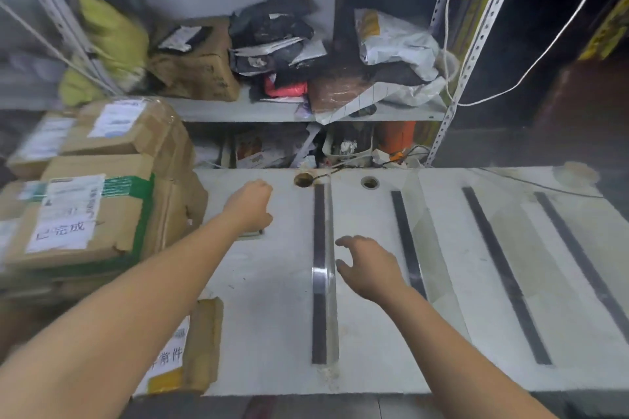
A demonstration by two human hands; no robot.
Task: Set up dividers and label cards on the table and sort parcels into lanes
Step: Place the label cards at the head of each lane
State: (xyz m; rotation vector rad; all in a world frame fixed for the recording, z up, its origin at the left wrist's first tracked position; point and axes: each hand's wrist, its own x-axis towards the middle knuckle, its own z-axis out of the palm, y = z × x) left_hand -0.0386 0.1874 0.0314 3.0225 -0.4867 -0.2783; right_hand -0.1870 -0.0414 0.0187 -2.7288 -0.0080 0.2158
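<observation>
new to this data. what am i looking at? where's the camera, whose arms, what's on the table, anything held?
There is no robot here. A person works with bare hands, and the single picture comes from a wide-angle camera worn on their head, looking forward and down.

The left hand sits over a small flat card near the far edge of the white table. Whether it grips the card is hidden.

The right hand hovers with its fingers spread and holds nothing. It is just beside a clear divider that stands along one of four dark strips on the table.

Cardboard boxes are stacked at the left. A shelf behind the table holds bagged parcels.
</observation>
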